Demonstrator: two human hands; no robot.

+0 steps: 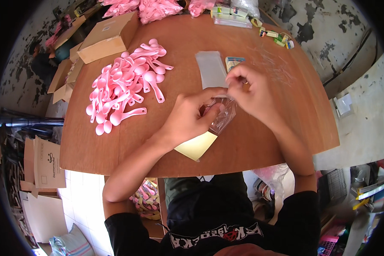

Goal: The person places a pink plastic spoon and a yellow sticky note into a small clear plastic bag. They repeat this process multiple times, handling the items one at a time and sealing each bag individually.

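My left hand (187,114) is closed on a clear plastic bag (224,118), gripping it near the top with thumb and fingers. Close against the bag's upper edge, my right hand (254,91) has its fingers curled in a pinch; what lies between them is too small to tell. Below the bag shows a pale yellow card (197,146); whether it sits inside the bag or under it I cannot tell. Beyond my hands lie a flat stack of clear sleeves (210,67) and a small box (234,62). Pink plastic spoons (126,81) are heaped to the left.
A cardboard box (109,38) stands at the table's far left, with bagged pink items (158,9) behind it. Tape rolls (281,39) and loose clear strips (277,68) lie far right. Another person (45,59) is in the background at left.
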